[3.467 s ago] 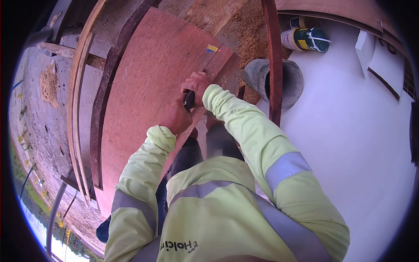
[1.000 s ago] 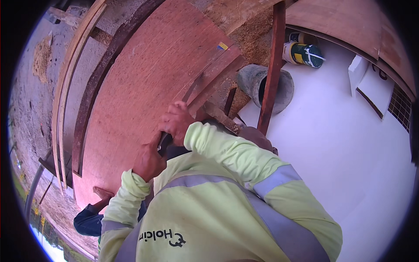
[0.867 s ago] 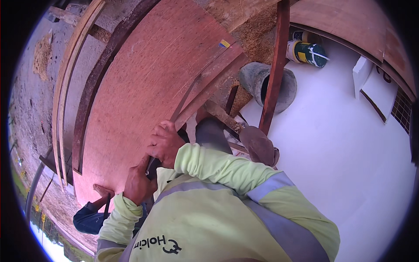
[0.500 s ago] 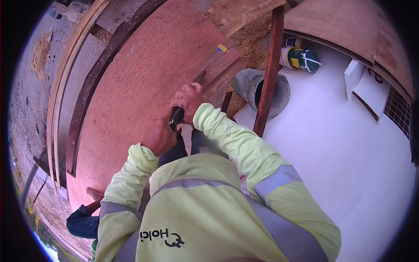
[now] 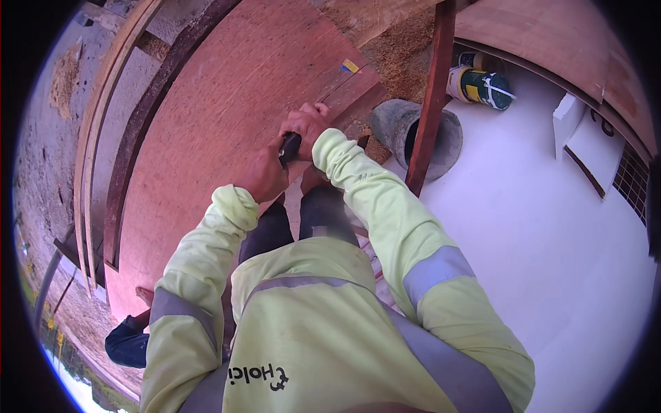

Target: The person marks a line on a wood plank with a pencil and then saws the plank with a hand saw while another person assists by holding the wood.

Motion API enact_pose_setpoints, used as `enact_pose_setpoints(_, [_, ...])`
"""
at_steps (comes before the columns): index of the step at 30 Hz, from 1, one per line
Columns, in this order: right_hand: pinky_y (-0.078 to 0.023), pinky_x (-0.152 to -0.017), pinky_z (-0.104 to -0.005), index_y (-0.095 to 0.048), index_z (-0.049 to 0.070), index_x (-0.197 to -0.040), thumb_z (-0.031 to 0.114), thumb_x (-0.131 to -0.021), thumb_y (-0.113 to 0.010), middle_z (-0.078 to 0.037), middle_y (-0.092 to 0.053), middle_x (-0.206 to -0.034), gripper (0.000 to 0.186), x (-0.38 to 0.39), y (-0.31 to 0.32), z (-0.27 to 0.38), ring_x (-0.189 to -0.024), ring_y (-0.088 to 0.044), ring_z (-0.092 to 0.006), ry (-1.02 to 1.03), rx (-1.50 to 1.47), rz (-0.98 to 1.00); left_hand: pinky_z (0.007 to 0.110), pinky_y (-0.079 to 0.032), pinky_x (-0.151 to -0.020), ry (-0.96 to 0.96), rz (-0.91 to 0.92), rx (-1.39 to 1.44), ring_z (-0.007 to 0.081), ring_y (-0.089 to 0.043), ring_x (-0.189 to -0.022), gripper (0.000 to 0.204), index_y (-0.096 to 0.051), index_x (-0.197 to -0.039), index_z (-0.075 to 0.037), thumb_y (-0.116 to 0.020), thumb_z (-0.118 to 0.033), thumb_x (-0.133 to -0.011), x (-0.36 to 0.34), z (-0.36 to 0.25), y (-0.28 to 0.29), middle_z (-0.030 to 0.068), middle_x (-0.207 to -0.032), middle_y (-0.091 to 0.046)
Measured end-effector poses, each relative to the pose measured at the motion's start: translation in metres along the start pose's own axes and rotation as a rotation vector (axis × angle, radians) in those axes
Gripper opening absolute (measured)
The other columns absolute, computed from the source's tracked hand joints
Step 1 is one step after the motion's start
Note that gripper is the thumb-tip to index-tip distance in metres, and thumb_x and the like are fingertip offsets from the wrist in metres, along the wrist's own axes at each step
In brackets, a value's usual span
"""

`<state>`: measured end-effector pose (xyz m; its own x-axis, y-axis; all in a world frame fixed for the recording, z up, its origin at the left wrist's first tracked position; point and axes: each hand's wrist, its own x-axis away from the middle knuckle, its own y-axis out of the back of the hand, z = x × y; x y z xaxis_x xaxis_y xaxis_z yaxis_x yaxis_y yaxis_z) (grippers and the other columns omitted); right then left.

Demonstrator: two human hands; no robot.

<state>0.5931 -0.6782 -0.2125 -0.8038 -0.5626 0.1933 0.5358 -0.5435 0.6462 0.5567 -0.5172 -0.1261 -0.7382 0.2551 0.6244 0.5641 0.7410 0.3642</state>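
Observation:
A large reddish plywood sheet (image 5: 206, 131) lies in front of me. My left hand (image 5: 263, 171) is closed round a black-handled tool (image 5: 290, 146) at the sheet's near right edge. My right hand (image 5: 306, 125), just ahead of the left, is closed on the same tool. The rest of the tool is hidden by my hands, so its kind does not show. Beyond my right hand, a thin dark line runs along the sheet towards a small blue and yellow sticker (image 5: 350, 66).
A grey bucket (image 5: 447, 146) lies tipped right of my hands, behind a dark red timber (image 5: 432, 103). A green tub (image 5: 490, 91) lies beyond, on a white surface (image 5: 537, 227). Sawdust (image 5: 403, 65) covers ground ahead. Another person's sleeve (image 5: 127, 342) shows lower left.
Both hands, still on the black-handled tool, have moved forward and slightly right along the plywood. More of my legs shows below them.

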Motion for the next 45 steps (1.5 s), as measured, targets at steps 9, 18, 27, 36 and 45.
enact_pose_setpoints(9, [-0.040,-0.097,-0.0475,-0.066,0.017,-0.079,0.022,-0.062,-0.069,-0.004,-0.061,-0.082,0.018,0.057,-0.022,0.169,-0.090,-0.060,-0.0260,0.285,-0.200,-0.148,0.048,-0.053,-0.066,0.250,0.135,-0.161,0.0465,-0.066,-0.076,0.035,-0.055,-0.117,0.004,-0.060,-0.003,-0.083,0.168,-0.025,0.064,0.0270,-0.081,-0.067])
enact_pose_setpoints(18, [-0.042,-0.078,-0.0415,-0.067,0.025,-0.083,0.032,-0.058,-0.082,0.003,-0.063,-0.082,0.030,0.000,-0.006,0.040,-0.087,-0.058,-0.0252,0.176,-0.034,0.092,0.048,-0.051,-0.072,0.073,0.031,-0.056,0.0493,-0.064,-0.084,0.030,-0.058,-0.111,0.003,-0.061,-0.002,-0.081,0.038,-0.007,0.022,0.0316,-0.085,-0.065])
enact_pose_setpoints(27, [-0.042,-0.079,-0.0416,-0.066,0.018,-0.083,0.025,-0.067,-0.071,-0.001,-0.063,-0.082,0.018,0.034,-0.023,0.132,-0.087,-0.058,-0.0255,0.292,-0.137,-0.069,0.052,-0.052,-0.062,0.148,0.036,-0.133,0.0466,-0.065,-0.068,0.033,-0.056,-0.107,-0.001,-0.064,-0.004,-0.076,0.130,0.011,0.047,0.0284,-0.072,-0.063])
enact_pose_setpoints(36, [-0.041,-0.090,-0.0418,-0.071,0.021,-0.089,0.027,-0.063,-0.076,0.000,-0.065,-0.088,0.027,0.017,0.011,0.032,-0.093,-0.057,-0.0264,0.154,0.102,-0.075,0.050,-0.051,-0.069,-0.084,-0.030,0.061,0.0463,-0.065,-0.080,0.036,-0.056,-0.111,0.002,-0.069,-0.016,-0.083,0.023,0.002,0.001,0.0270,-0.083,-0.066])
enact_pose_setpoints(45, [-0.040,-0.103,-0.0453,-0.066,0.015,-0.117,0.016,-0.058,-0.080,-0.011,-0.061,-0.124,0.060,0.017,0.035,-0.015,-0.120,-0.054,-0.0327,0.046,0.050,-0.216,0.051,-0.050,-0.073,-0.042,0.030,-0.079,0.0490,-0.064,-0.084,0.032,-0.054,-0.111,0.005,-0.065,-0.008,-0.084,-0.007,0.005,-0.009,0.0317,-0.085,-0.064])
